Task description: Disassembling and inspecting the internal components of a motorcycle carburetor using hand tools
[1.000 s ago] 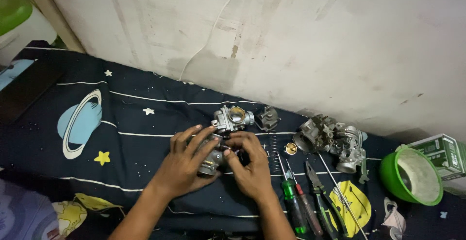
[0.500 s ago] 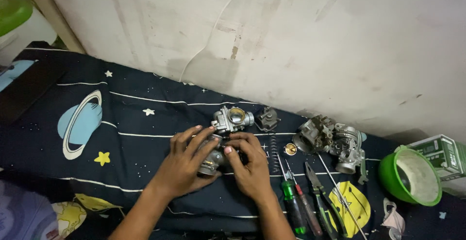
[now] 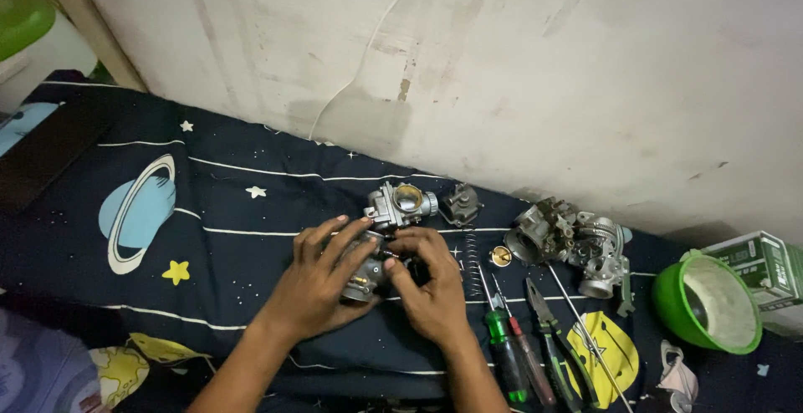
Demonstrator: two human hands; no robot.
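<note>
Both my hands hold a small grey metal carburetor part [image 3: 366,272] over a dark blue space-print sheet [image 3: 209,196]. My left hand [image 3: 322,277] wraps it from the left, fingers spread over its top. My right hand [image 3: 428,283] pinches it from the right, and most of the part is hidden between the palms. Just beyond my fingertips lies a silver carburetor body [image 3: 400,204] with a brass-coloured bore, and a smaller dark metal piece [image 3: 461,204] sits beside it.
To the right lie a larger carburetor assembly [image 3: 569,242], a spring [image 3: 471,252], a small brass piece [image 3: 500,255], screwdrivers [image 3: 506,338], pliers [image 3: 556,346] and a thin rod [image 3: 585,329]. A green bowl [image 3: 704,304] and a green-white box [image 3: 757,267] stand at far right. The wall [image 3: 502,62] runs close behind.
My hands stay on the same part with only slight finger shifts. The view has drifted a little.
</note>
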